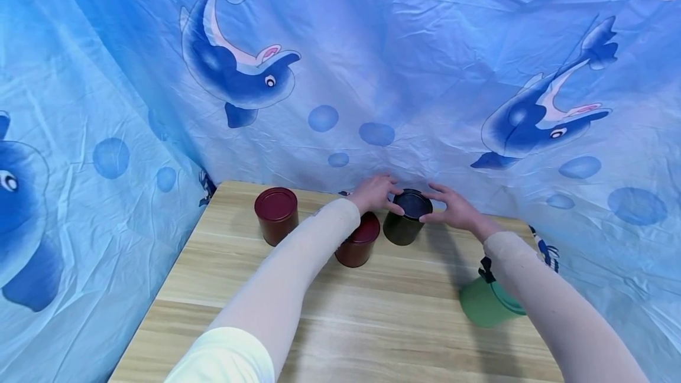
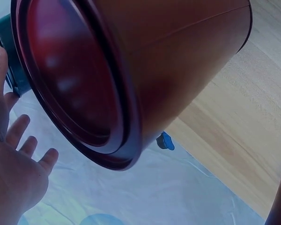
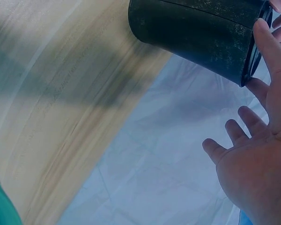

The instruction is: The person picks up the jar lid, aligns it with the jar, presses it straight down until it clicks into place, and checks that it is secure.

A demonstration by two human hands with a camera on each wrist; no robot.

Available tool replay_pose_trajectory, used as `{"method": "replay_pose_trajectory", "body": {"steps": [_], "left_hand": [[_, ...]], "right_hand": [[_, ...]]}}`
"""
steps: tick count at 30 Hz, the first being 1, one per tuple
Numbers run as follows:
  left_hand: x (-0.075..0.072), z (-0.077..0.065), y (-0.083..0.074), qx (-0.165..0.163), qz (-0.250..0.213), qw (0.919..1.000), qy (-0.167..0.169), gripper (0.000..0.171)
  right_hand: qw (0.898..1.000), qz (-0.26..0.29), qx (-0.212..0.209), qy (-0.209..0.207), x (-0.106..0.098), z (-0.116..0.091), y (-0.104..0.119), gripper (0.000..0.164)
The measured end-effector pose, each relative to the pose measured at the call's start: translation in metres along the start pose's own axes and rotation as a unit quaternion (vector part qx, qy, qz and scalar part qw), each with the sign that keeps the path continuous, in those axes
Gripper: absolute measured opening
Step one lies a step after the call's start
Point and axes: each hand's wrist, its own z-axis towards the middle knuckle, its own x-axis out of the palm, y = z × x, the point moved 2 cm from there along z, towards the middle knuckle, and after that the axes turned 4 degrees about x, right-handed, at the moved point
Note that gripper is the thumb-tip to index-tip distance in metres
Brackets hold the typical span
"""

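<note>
A black canister [image 1: 402, 230] with a round lid stands near the table's back edge. My left hand [image 1: 376, 194] is at the left side of its lid, thumb and forefinger at the rim. On the opposite side is my right hand [image 1: 452, 208], its thumb and forefinger spread along the rim. In the right wrist view, thumb and forefinger touch the rim of the black canister [image 3: 196, 37]; the other fingers stand away from it. A dark red canister [image 1: 355, 249] stands below my left wrist, partly covered by it, and looms large in the left wrist view.
Another dark red canister [image 1: 276, 215] stands at the back left of the wooden table [image 1: 372, 324]. A green canister [image 1: 485, 305] is on the right, partly hidden by my right forearm. Blue dolphin-print cloth [image 1: 415, 75] hangs behind and beside the table.
</note>
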Motion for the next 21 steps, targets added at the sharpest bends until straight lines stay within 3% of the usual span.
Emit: {"method": "replay_pose_trajectory", "body": {"steps": [16, 21], "left_hand": [[-0.001, -0.003, -0.011, -0.043, 0.038, 0.9979, 0.03, 0.066], [0.001, 0.0, -0.016, -0.047, 0.056, 0.997, 0.025, 0.065]], "right_hand": [[1.0, -0.005, 0.008, -0.004, 0.001, -0.001, 0.006, 0.074], [1.0, -0.005, 0.017, -0.006, 0.001, 0.0, 0.009, 0.072]]}}
